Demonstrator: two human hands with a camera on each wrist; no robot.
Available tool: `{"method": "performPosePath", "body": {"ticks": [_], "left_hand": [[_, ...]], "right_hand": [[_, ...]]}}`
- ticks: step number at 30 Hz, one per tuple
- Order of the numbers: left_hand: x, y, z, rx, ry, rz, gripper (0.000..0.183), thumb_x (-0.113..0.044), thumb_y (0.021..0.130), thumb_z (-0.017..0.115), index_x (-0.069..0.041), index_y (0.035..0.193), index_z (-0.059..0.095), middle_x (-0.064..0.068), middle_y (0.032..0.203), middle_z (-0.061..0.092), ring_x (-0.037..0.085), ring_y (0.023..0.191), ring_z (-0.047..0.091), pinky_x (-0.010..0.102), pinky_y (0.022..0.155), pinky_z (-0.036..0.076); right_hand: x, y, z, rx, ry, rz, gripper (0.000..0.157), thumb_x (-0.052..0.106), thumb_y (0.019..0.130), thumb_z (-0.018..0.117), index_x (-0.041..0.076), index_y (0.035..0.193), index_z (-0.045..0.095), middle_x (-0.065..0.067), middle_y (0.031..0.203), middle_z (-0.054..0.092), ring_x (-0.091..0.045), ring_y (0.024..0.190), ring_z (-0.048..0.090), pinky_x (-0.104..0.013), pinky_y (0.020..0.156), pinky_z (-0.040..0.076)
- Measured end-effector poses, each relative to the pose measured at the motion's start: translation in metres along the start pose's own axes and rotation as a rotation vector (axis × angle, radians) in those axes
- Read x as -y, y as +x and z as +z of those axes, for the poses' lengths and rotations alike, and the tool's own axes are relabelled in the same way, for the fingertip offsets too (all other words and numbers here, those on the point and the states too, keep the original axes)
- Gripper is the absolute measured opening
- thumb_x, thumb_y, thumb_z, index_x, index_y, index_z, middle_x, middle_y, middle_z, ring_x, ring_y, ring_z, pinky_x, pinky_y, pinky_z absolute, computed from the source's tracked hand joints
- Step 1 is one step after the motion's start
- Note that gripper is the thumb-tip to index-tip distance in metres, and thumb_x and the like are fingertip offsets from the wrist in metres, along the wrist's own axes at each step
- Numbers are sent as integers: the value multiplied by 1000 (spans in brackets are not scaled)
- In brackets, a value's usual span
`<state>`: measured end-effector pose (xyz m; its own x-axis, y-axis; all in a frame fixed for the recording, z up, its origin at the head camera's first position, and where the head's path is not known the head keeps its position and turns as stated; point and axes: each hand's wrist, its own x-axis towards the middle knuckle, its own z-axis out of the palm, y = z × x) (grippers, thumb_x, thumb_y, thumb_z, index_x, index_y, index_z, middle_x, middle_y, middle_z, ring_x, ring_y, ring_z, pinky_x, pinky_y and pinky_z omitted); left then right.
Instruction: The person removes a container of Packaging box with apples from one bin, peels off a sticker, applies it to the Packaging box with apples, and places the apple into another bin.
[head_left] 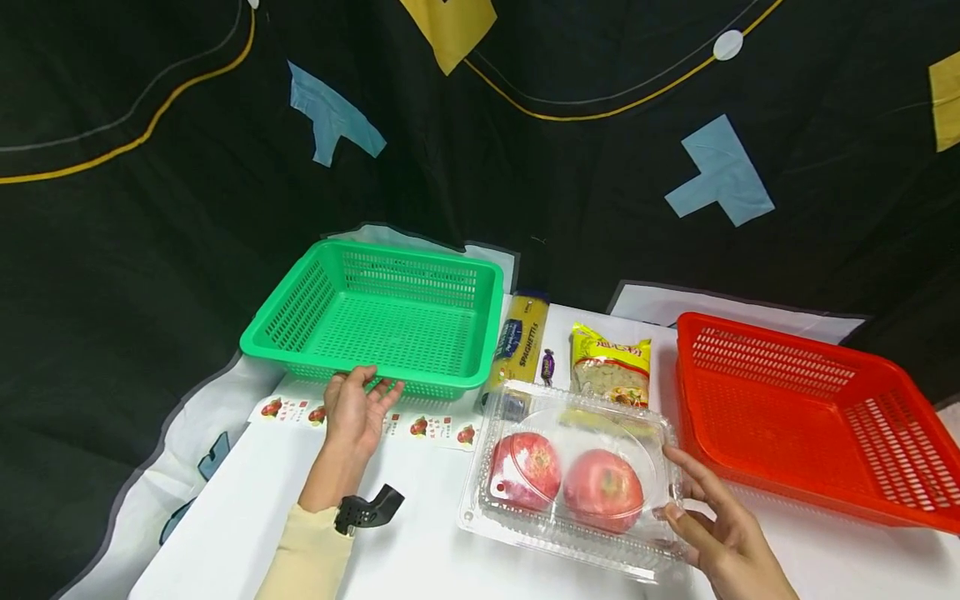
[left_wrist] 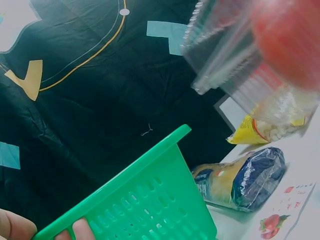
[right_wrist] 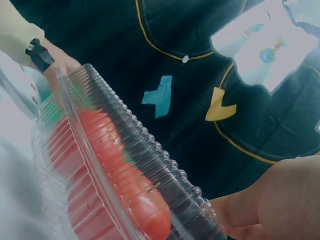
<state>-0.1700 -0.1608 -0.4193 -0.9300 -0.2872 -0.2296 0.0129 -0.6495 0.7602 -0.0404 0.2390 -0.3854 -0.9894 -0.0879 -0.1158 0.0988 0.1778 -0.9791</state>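
Clamshell (head_left: 555,537): couple red fruits (head_left: 603,490) inside
Right hand (head_left: 723,525): fingers pinching its edge
Left hand (head_left: 358,412): pinching rim of green basket (head_left: 427,379)

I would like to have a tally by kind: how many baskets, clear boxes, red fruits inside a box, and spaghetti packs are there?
Baskets: 2 (green basket, red basket)
Clear box: 1
Fruits: 2 (left red fruit, right red fruit)
Spaghetti pack: 1
Total: 6
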Motion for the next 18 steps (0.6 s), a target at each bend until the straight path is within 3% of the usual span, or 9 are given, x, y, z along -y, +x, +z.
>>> {"method": "performPosePath", "body": {"ticks": [4, 11, 18], "left_hand": [[0, -1, 0, 10, 15, 29, 14, 0, 99, 38, -7, 107, 28, 12, 109, 35, 20, 89, 49, 36, 90, 52], [0, -2, 0, 28, 20, 11, 16, 0, 100, 37, -6, 111, 26, 13, 113, 33, 20, 92, 48, 37, 95, 49], [-1, -1, -1, 26, 19, -3, 13, 0, 101, 37, -8, 106, 27, 11, 110, 33, 20, 93, 49, 37, 96, 48]], "right_hand": [[-16, -3, 1, 21, -11, -104, 61, -6, 94, 57, 9, 150, 36, -22, 112, 40, -20, 79, 63, -28, 53, 52], [-31, -5, 2, 32, 25, -95, 63, -6, 93, 59, 10, 150, 36, -22, 108, 41, -23, 75, 65, -39, 55, 57], [-39, -4, 4, 32, -17, -150, 63, -8, 91, 60, 6, 148, 36, -25, 105, 45, -21, 69, 65, -35, 53, 56]]}}
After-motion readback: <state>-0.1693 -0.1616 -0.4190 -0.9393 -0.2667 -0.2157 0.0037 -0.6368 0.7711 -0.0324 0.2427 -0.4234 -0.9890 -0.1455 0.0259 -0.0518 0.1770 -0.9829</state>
